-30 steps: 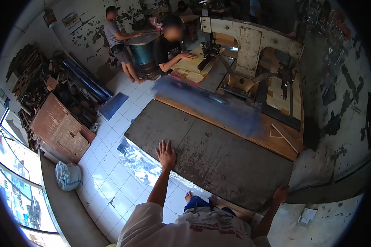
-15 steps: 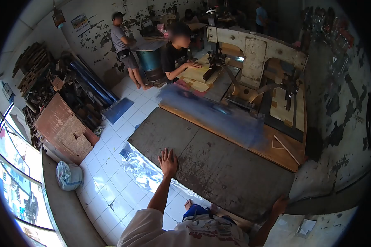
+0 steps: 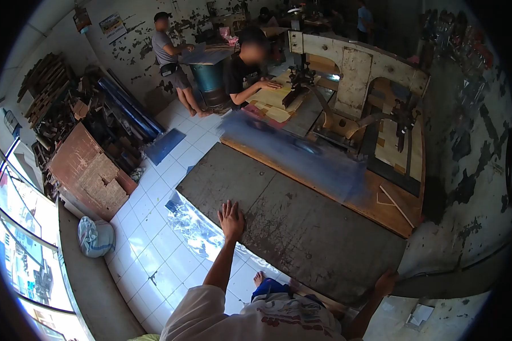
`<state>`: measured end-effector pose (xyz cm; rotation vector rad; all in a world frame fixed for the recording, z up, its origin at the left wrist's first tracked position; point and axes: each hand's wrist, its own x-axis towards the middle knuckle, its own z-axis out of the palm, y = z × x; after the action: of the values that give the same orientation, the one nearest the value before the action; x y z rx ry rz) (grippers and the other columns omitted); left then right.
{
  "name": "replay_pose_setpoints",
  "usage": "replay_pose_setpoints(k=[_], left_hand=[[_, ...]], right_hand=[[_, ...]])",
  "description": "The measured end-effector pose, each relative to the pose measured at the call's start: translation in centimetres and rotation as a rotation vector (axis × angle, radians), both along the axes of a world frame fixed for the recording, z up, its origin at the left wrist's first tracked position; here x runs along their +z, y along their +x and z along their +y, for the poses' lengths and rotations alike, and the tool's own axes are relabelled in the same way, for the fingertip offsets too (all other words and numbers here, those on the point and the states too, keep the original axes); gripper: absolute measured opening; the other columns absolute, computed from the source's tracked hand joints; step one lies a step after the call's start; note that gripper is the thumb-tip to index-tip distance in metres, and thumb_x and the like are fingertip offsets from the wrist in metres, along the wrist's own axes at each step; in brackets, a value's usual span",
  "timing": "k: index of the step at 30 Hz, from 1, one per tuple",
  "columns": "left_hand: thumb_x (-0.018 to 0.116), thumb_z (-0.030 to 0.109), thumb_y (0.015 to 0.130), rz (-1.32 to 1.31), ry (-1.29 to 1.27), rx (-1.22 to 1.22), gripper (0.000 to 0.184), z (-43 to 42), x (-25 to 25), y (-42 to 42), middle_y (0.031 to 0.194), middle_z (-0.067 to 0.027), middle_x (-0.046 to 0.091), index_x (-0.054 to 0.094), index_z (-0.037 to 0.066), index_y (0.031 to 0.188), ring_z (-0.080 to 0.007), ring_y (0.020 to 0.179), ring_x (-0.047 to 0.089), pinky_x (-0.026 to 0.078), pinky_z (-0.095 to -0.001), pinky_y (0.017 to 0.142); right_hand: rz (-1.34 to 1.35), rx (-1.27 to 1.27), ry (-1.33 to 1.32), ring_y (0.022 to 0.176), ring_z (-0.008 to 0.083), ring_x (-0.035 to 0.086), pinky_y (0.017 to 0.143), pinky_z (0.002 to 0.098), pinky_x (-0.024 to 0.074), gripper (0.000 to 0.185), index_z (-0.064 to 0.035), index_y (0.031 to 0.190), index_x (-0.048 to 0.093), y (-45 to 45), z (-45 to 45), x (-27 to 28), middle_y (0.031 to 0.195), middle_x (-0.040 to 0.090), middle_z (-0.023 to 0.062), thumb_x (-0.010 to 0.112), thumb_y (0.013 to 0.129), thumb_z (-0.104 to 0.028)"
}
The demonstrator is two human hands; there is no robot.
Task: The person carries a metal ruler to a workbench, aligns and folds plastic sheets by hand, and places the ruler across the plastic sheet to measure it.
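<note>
A long dark grey board (image 3: 301, 227) with a scuffed surface lies in front of me. My left hand (image 3: 231, 220) rests flat on its near edge, fingers stretched out and holding nothing. At the board's right end my right hand (image 3: 386, 282) touches the corner; its fingers are dark and partly hidden. Beyond the board, a blurred blue sheet (image 3: 301, 153) lies along a wooden tabletop (image 3: 389, 213). Clear plastic (image 3: 196, 227) shows below the board's left part.
A metal machine frame (image 3: 352, 74) stands on the far table. One co-worker (image 3: 244, 74) leans over yellow sheets (image 3: 273, 102); another person (image 3: 173, 59) stands by a blue drum (image 3: 209, 82). Scrap wood, a brown panel (image 3: 88, 170) and a white sack (image 3: 95, 236) are at left.
The standing person's arms have shifted, and the view has tilted slightly. My two hands have kept their places on the board.
</note>
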<state>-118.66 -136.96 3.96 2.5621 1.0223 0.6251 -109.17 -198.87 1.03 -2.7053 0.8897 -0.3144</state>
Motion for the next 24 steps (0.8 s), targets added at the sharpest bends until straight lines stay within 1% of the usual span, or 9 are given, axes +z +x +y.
replay_pose_setpoints(k=[4, 7, 10, 13, 16, 19, 22, 24], left_hand=[[0.047, 0.028, 0.093, -0.004, -0.005, 0.003, 0.041, 0.1, -0.1, 0.0, 0.146, -0.0123, 0.038, 0.055, 0.012, 0.129, -0.0299, 0.139, 0.028, 0.013, -0.0492, 0.115], [0.048, 0.027, 0.093, 0.015, 0.011, 0.015, 0.039, 0.0, -0.1, 0.0, 0.146, -0.0112, 0.038, 0.055, 0.014, 0.130, -0.0282, 0.139, 0.028, 0.014, -0.0465, 0.115], [0.048, 0.027, 0.093, 0.017, 0.008, 0.016, 0.039, 0.1, -0.2, 0.0, 0.146, -0.0113, 0.038, 0.055, 0.014, 0.129, -0.0284, 0.139, 0.028, 0.014, -0.0466, 0.115], [0.048, 0.027, 0.093, 0.016, 0.006, 0.014, 0.039, 0.2, -0.3, 0.0, 0.146, -0.0115, 0.038, 0.055, 0.014, 0.129, -0.0287, 0.139, 0.028, 0.014, -0.0467, 0.115], [0.048, 0.027, 0.092, -0.014, 0.005, -0.003, 0.040, 0.3, -0.5, 0.0, 0.146, -0.0122, 0.039, 0.055, 0.012, 0.129, -0.0301, 0.139, 0.029, 0.014, -0.0491, 0.114], [0.049, 0.026, 0.092, -0.017, 0.016, -0.009, 0.040, 0.4, -0.8, -0.1, 0.146, -0.0124, 0.039, 0.055, 0.011, 0.128, -0.0305, 0.139, 0.029, 0.014, -0.0492, 0.114], [0.050, 0.026, 0.091, -0.019, 0.018, -0.012, 0.040, 0.4, -0.9, -0.1, 0.145, -0.0126, 0.039, 0.055, 0.011, 0.128, -0.0308, 0.138, 0.029, 0.014, -0.0495, 0.114], [0.050, 0.026, 0.091, -0.030, 0.013, -0.009, 0.040, 0.4, -0.8, -0.2, 0.145, -0.0128, 0.039, 0.055, 0.011, 0.128, -0.0310, 0.138, 0.029, 0.014, -0.0497, 0.114]], right_hand=[[-0.022, -0.001, -0.027, 0.087, 0.0455, 0.062, 0.075, 0.0545, 0.0492, 0.056, -0.0042, 0.120, 0.049, -0.1, 0.0, -0.2, 0.096, 0.064, 0.0270, 0.034, 0.095, -0.053], [-0.005, -0.007, -0.010, 0.086, 0.0456, 0.062, 0.075, 0.0543, 0.0493, 0.056, -0.0041, 0.120, 0.048, -0.3, 0.5, 0.8, 0.095, 0.064, 0.0268, 0.034, 0.095, -0.052], [0.007, -0.001, -0.003, 0.086, 0.0459, 0.062, 0.074, 0.0545, 0.0493, 0.057, -0.0040, 0.120, 0.048, -0.2, 0.4, 0.6, 0.094, 0.065, 0.0268, 0.034, 0.095, -0.053], [-0.024, 0.009, -0.020, 0.087, 0.0462, 0.062, 0.075, 0.0549, 0.0489, 0.058, -0.0044, 0.120, 0.049, -0.2, 0.1, 0.0, 0.096, 0.064, 0.0270, 0.033, 0.095, -0.054], [0.007, -0.012, 0.002, 0.090, 0.0458, 0.061, 0.077, 0.0543, 0.0487, 0.059, -0.0057, 0.123, 0.048, 0.0, -0.7, -1.3, 0.100, 0.064, 0.0261, 0.033, 0.095, -0.055], [0.024, -0.032, 0.033, 0.093, 0.0451, 0.061, 0.079, 0.0532, 0.0487, 0.060, -0.0070, 0.126, 0.047, 0.0, -0.2, -0.3, 0.104, 0.064, 0.0250, 0.033, 0.095, -0.056], [0.051, -0.017, 0.030, 0.094, 0.0447, 0.062, 0.079, 0.0525, 0.0489, 0.060, -0.0078, 0.129, 0.046, 0.2, -0.8, -1.3, 0.105, 0.064, 0.0242, 0.033, 0.095, -0.056], [0.036, -0.013, 0.008, 0.093, 0.0446, 0.062, 0.079, 0.0528, 0.0489, 0.059, -0.0079, 0.128, 0.046, 0.1, -0.8, -1.5, 0.104, 0.064, 0.0245, 0.033, 0.095, -0.055]])
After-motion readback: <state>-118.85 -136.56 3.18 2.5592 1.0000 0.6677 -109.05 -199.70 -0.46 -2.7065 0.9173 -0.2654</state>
